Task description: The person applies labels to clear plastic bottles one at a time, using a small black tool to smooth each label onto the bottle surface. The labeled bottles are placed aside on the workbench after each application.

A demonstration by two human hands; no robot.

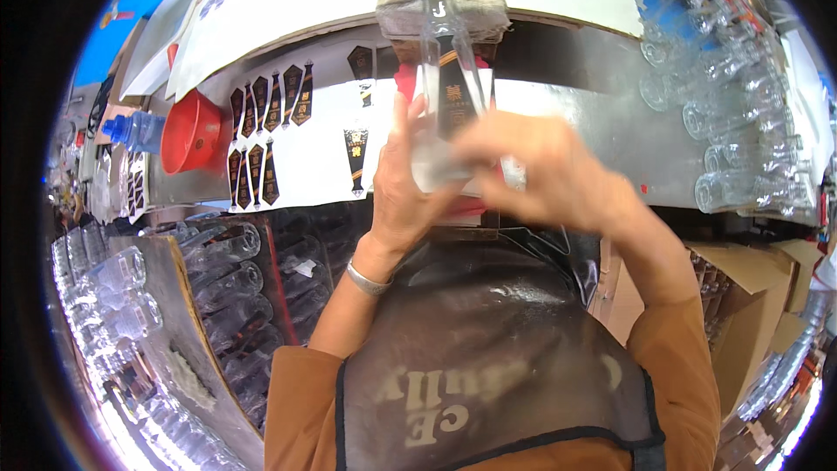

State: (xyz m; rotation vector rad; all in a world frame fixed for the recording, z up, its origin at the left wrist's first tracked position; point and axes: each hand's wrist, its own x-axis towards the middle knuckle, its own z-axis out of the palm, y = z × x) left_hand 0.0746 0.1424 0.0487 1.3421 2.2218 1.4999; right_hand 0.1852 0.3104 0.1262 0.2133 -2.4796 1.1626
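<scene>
Bottle (431, 78) at twelve o'clock — my left hand (401, 181) cups it, right hand (534, 166) unclear; pressing label (454, 92), likely — next calls for smoothing.

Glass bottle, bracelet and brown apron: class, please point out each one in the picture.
Glass bottle (453, 92), head view: on the dark label along its body.
Bracelet (369, 280), head view: on its band.
Brown apron (506, 344), head view: on its front.

Left of the left hand (401, 179), the grey bench (602, 135) carries a white sheet (323, 148) and red bowl (190, 135); clear bottles (731, 187) lie beyond the right hand (545, 166).
</scene>
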